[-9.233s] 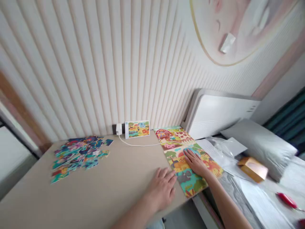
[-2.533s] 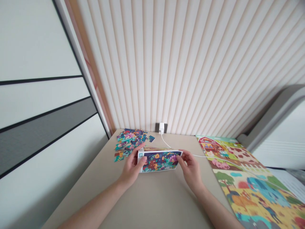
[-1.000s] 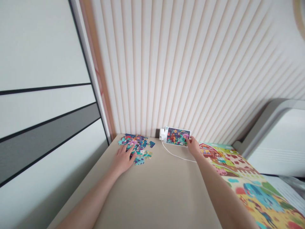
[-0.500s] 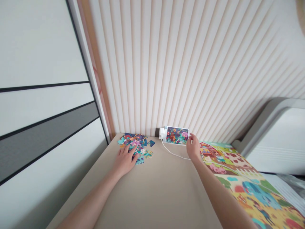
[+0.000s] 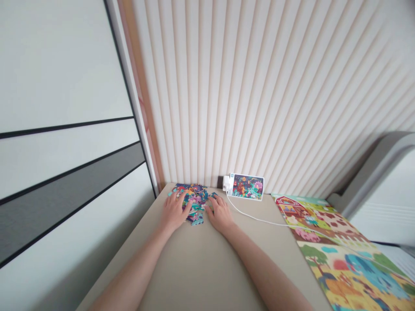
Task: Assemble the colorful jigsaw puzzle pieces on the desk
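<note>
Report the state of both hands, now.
Left hand: open, fingers on the puzzle pieces.
Right hand: open, at the pile's right edge.

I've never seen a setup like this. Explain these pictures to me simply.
There is no robot here: a person works bare-handed, and one camera worn on the head looks forward and down. On the tabletop lies a pile of colourful puzzle pieces. The left hand and right hand touch it with fingers spread; neither seems to grip anything. Behind, a picture card leans against the wall beside a white plug. To the right lie a farm picture and an animal picture, crossed by a white cable.
</note>
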### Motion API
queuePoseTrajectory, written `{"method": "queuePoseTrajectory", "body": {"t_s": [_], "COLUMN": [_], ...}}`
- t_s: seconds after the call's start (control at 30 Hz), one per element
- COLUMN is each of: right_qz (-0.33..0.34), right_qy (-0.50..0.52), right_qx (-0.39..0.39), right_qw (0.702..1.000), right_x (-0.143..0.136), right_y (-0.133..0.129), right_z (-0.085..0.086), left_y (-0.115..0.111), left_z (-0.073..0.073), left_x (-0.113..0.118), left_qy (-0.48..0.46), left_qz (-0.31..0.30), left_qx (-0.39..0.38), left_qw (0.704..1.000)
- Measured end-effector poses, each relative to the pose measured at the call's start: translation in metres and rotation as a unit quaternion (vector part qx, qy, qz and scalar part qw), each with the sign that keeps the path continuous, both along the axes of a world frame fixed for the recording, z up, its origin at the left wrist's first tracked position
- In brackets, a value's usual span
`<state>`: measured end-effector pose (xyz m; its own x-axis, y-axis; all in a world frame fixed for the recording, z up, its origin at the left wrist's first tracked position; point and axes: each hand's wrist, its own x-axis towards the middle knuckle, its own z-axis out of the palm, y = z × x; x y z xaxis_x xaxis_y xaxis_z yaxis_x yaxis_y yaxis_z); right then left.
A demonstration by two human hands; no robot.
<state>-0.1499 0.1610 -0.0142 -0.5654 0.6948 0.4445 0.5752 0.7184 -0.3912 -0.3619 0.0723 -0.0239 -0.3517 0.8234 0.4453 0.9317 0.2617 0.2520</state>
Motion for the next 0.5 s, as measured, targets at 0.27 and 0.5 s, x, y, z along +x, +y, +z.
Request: {"method": "queuePoseTrajectory", "body": {"t_s": [0.27,0.5], "right_qz": [-0.008,0.084], "right_qy": [-0.090,-0.146], "right_qx": [-0.089,-0.068], "right_qw": [0.992,0.983], "right_x": [-0.039,-0.032], "right_y": [0.033,0.030], "right_z": [0.003,0.003], "left_y": [0.017,0.008], "left_z": [-0.015,-0.016], "left_x": [-0.023,-0.022], "left_qy": [-0.046,-0.028], "left_qz": [0.002,-0.093], "left_qx": [-0.129,-0.083], "left_qw": [0.991,0.992]}}
